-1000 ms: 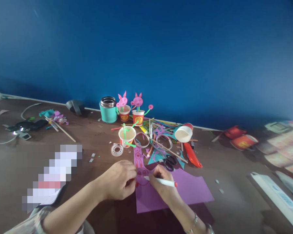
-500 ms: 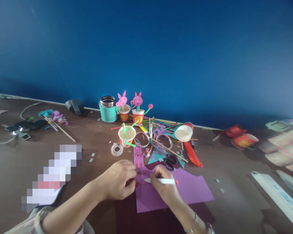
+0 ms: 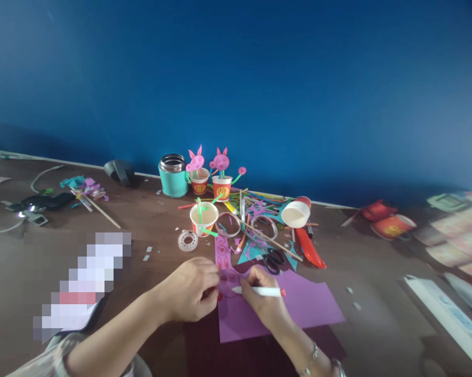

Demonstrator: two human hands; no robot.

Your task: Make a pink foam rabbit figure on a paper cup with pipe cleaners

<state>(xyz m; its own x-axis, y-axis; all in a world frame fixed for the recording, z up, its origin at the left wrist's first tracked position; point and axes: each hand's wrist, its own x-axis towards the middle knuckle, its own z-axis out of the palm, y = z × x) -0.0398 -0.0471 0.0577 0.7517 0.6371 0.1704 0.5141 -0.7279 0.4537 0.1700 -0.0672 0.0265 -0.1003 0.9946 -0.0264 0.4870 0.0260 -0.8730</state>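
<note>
My right hand (image 3: 261,293) grips a white marker (image 3: 267,291) with a red end, its tip on a round face drawn on a purple sheet of paper (image 3: 294,303). Just left of that drawing, my left hand (image 3: 194,290) has its fingers bent together at the sheet's edge. A small red piece (image 3: 220,296) shows at its fingertips, too little of it visible to name. Drawn ears and small circles run up the sheet's narrow strip (image 3: 222,251). Behind it stands a paper cup (image 3: 204,217) with green straws, beside a roll of tape (image 3: 187,241).
Two cups with pink rabbit heads (image 3: 222,186) stand near the blue wall, by a turquoise jar (image 3: 173,178). Scissors (image 3: 274,260), tape rings, sticks and paper scraps lie beyond the sheet. A blurred-out phone (image 3: 82,285) is at left; a long white box (image 3: 448,319) lies right.
Both hands and the marker hold nearly the same place over the drawing. The whole view has shifted very slightly.
</note>
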